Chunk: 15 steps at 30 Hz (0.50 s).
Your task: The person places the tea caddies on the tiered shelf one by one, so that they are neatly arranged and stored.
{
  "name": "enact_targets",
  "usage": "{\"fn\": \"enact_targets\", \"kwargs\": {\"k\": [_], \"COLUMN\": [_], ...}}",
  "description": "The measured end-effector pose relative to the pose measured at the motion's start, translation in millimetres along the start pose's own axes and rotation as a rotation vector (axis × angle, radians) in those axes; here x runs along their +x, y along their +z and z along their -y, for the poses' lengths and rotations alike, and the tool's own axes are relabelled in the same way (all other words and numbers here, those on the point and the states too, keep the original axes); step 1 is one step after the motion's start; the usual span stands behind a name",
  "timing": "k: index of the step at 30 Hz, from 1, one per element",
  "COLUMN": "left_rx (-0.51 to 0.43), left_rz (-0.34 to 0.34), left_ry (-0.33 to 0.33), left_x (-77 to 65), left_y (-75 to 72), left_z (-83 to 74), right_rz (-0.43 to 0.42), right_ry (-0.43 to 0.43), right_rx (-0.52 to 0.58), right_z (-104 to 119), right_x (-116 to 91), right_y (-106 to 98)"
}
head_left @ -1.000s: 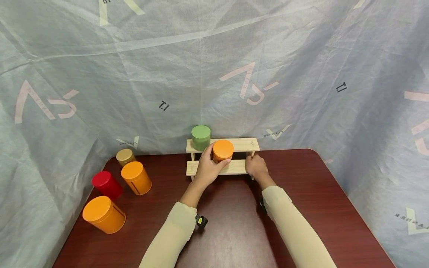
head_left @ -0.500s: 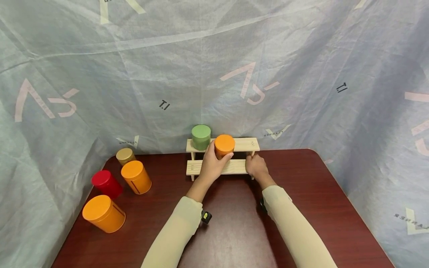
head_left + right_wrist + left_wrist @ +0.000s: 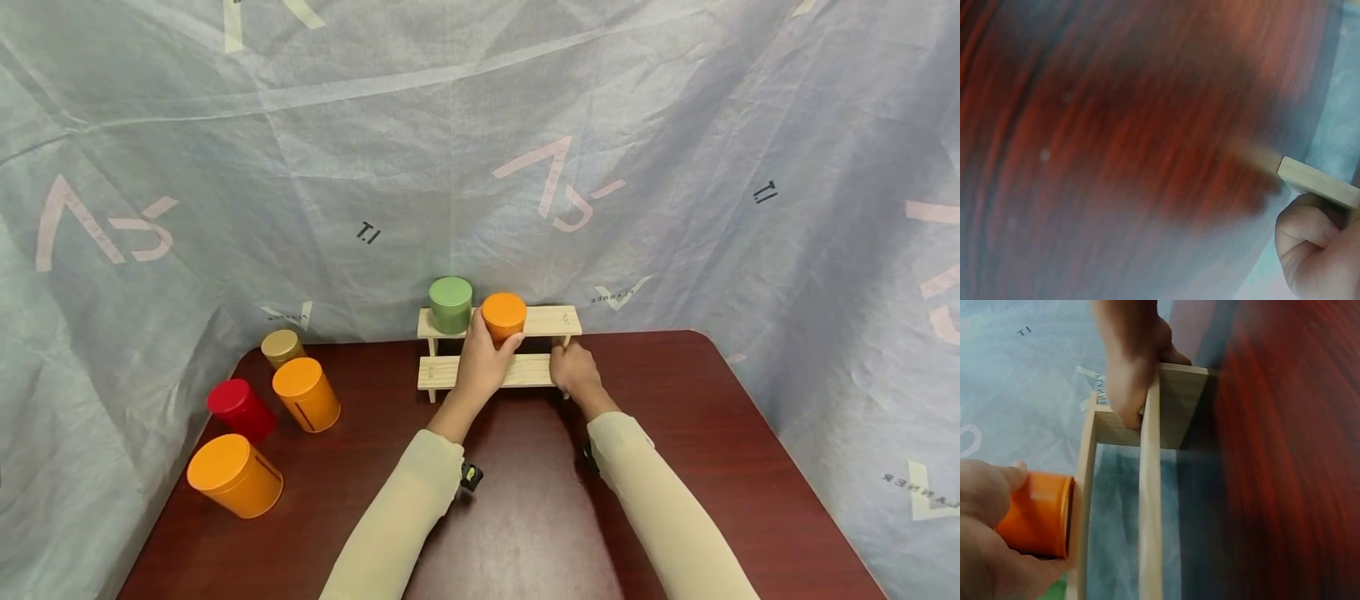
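Note:
My left hand (image 3: 482,360) grips an orange round tin (image 3: 504,313) by its sides, thumb in front. In the left wrist view the orange tin (image 3: 1040,515) has its base right at the upper board of a two-step wooden shelf (image 3: 551,320). A green round tin (image 3: 451,307) stands on that same upper step, just left of the orange one. With curled fingers my right hand (image 3: 576,371) holds the right end of the shelf's lower step. The right wrist view shows this right hand (image 3: 1316,244) beside the shelf's wooden end (image 3: 1319,181).
At the table's left stand two larger orange tins (image 3: 306,396) (image 3: 236,477), a red tin (image 3: 241,410) and a small gold tin (image 3: 282,348). Grey printed cloth (image 3: 465,167) hangs behind the dark red table (image 3: 517,517) and along both sides.
My left hand has carried the orange tin slightly back and to the right, onto the upper step. The right hand has kept its hold on the shelf.

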State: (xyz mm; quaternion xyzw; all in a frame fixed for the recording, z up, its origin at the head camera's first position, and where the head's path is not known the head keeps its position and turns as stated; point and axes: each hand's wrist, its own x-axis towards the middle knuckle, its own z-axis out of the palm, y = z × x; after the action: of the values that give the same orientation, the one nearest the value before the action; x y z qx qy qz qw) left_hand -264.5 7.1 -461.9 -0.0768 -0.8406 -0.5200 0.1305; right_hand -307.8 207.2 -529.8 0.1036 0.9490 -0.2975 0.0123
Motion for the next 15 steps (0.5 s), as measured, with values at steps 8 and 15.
{"fn": "enact_targets", "kwargs": {"k": [8, 15], "left_rx": [0.061, 0.052], "left_rz": [0.048, 0.016], "left_ry": [-0.078, -0.051], "left_x": [10.2, 16.8], "left_y": [-0.4, 3.8], "left_z": [-8.0, -8.0], "right_rz": [0.010, -0.004], "right_ry": [0.006, 0.004], "right_rx": [0.005, 0.007], "right_z": [1, 2], "right_x": [-2, 0], "right_y": [1, 0]}}
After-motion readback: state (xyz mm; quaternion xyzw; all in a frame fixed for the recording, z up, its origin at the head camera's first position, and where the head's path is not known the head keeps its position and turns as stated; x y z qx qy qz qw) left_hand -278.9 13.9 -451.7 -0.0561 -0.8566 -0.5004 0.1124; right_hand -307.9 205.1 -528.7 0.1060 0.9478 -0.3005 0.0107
